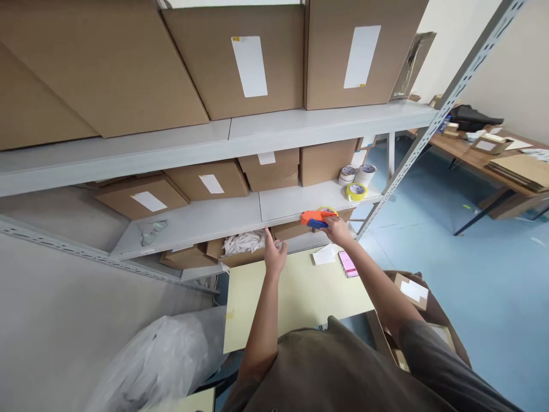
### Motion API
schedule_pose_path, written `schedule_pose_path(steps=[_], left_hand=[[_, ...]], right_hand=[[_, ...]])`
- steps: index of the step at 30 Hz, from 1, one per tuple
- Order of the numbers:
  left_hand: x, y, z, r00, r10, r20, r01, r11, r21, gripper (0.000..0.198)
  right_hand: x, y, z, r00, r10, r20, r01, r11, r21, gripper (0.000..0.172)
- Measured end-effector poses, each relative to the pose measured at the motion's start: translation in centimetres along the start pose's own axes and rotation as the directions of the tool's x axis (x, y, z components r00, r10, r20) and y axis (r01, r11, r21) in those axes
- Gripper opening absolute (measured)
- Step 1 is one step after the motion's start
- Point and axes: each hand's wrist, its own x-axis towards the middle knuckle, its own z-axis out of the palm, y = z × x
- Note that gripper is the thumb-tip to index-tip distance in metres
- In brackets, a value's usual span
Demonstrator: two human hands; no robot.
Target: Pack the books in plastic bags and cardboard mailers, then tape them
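Note:
My right hand (336, 230) grips an orange and blue tape dispenser (318, 219). A yellow tape roll shows behind its upper side. The dispenser is held in the air near the front edge of the middle shelf (240, 214). To its left, my left hand (274, 254) is raised with the index finger up and the thumb apart, and I see nothing in it. Below both hands lies a pale yellow tabletop (295, 292). White paper (325, 254) and a pink phone-like item (347, 264) rest near its right side.
Large cartons (253, 63) fill the upper shelf, smaller ones (274, 169) the middle. Tape rolls (356, 191) sit at the shelf's right end. An open box (244, 246) holds white items. A grey post (433, 126), a carton (433, 309) and a plastic bag (167, 355) flank me.

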Motion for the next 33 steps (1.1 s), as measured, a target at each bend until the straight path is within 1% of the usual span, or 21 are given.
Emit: schedule_pose_path(steps=[2,5,8,11,14,16,18,21,24,26,28,31,33], left_hand=[[0.3,0.2,0.2,0.998,-0.032,-0.059,0.033,0.999,0.006,0.087],[0.2,0.7,0.6,0.997,-0.047,-0.065,0.049,0.998,0.033,0.074],[-0.7,1.2,0.9,0.996,-0.055,-0.067,0.059,0.997,0.059,0.069],[-1.7,1.3,0.8,0.995,-0.079,-0.06,0.084,0.993,0.081,0.068],[-2.3,1.4,0.3,0.99,-0.105,-0.098,0.115,0.987,0.111,0.062],[-2.5,1.5,-0.1,0.987,-0.098,-0.127,0.117,0.982,0.147,0.053],[-2.6,1.7,-0.7,0.988,-0.059,-0.142,0.088,0.975,0.206,0.041],[-2.9,2.2,-1.6,0.987,0.013,-0.158,0.036,0.952,0.305,0.033],[-4.2,2.4,-2.8,0.984,0.079,-0.158,-0.01,0.917,0.399,0.034],[-5.9,2.1,-3.7,0.983,0.109,-0.144,-0.031,0.888,0.46,0.034],[-8.3,1.4,-4.6,0.983,0.106,-0.148,-0.017,0.862,0.507,0.034],[-13.0,0.0,-6.1,0.978,0.042,-0.203,0.079,0.83,0.552,0.035],[-16.4,-0.8,-7.2,0.968,-0.011,-0.251,0.154,0.813,0.562,0.036]], right_hand=[[3.3,2.3,0.0,1.0,0.002,-0.016,-0.002,0.999,-0.032,0.048],[8.3,4.9,0.5,1.0,0.017,0.008,-0.017,0.999,-0.052,0.048],[12.2,6.6,1.7,0.994,0.079,0.074,-0.075,0.996,-0.057,0.047],[14.3,7.7,3.2,0.987,0.109,0.12,-0.103,0.993,-0.06,0.046],[14.8,8.1,4.4,0.99,0.12,0.076,-0.115,0.991,-0.064,0.045],[14.5,7.7,4.6,0.991,0.133,0.004,-0.133,0.991,-0.033,0.048],[13.6,6.7,4.6,0.991,0.116,-0.065,-0.112,0.992,0.055,0.051],[11.1,4.0,4.8,0.997,-0.002,-0.077,0.023,0.961,0.274,0.05],[7.6,0.7,6.1,0.99,-0.125,-0.07,0.143,0.871,0.47,0.045],[5.1,-1.4,7.6,0.987,-0.156,-0.046,0.156,0.821,0.549,0.043],[2.7,-3.3,9.6,0.985,-0.173,0.01,0.131,0.782,0.61,0.041],[-0.6,-5.8,12.6,0.97,-0.228,0.081,0.11,0.717,0.689,0.037],[-2.4,-7.6,14.2,0.948,-0.295,0.123,0.116,0.676,0.728,0.035]])
